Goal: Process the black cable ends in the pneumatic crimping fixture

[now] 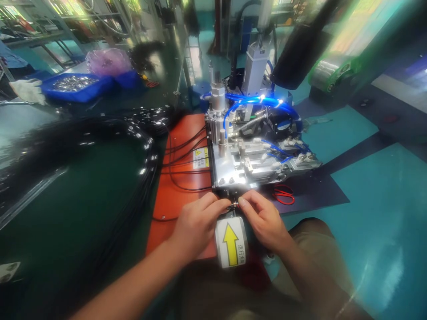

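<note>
Head view: both bare hands meet at the near edge of a metal pneumatic machine (pixel 233 166), the left hand (pixel 196 222) and right hand (pixel 265 218) each pinched narrow on one small thin piece (pixel 235 203); fingertips cover most of it, so its kind cannot be told. Just below them stands one plate with a yellow arrow (pixel 231 243). Left of the machine, several black cables cross an orange-red base (pixel 182 202) bearing one warning label (pixel 201 158). One pair of red looped handles (pixel 283 195) lies right of the machine. Farther left are a large black cable bundle (pixel 147 153), one blue tray (pixel 83 95) of uncountable metal parts, and another person's white-gloved hand (pixel 28 90), blurred.
</note>
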